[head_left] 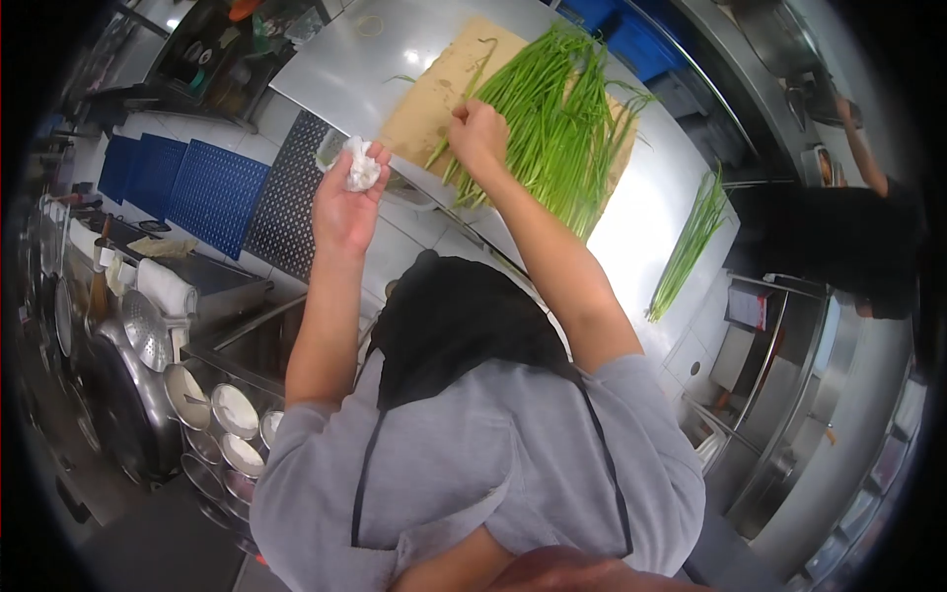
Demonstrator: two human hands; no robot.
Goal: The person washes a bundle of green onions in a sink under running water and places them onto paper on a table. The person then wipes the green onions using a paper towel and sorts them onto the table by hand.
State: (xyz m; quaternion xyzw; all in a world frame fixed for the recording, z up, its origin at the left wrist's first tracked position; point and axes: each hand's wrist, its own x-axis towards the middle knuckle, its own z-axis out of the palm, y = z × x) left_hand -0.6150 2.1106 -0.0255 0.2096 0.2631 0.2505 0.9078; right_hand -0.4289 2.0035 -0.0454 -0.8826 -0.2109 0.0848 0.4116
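A crumpled white wad, like tissue or thin cloth (pixel 362 166), sits in my left hand (pixel 345 207), whose fingers curl around it palm up, off the table's near edge. My right hand (pixel 479 136) is closed over the left side of a large pile of green onions (pixel 557 118). What its fingers pinch, if anything, is hidden. The pile lies spread on a brown sheet, cardboard or paper (pixel 424 113), on the steel table (pixel 340 69). A smaller bundle of green onions (pixel 688 247) lies apart on the table's right side.
Below my left hand, a container (pixel 330 150) shows partly. Blue perforated mats (pixel 217 195) and a black one (pixel 286 197) cover the floor at left. Pots, a strainer (pixel 146 326) and bowls of white contents (pixel 235 409) stand lower left. Another person in black (pixel 819 232) is at right.
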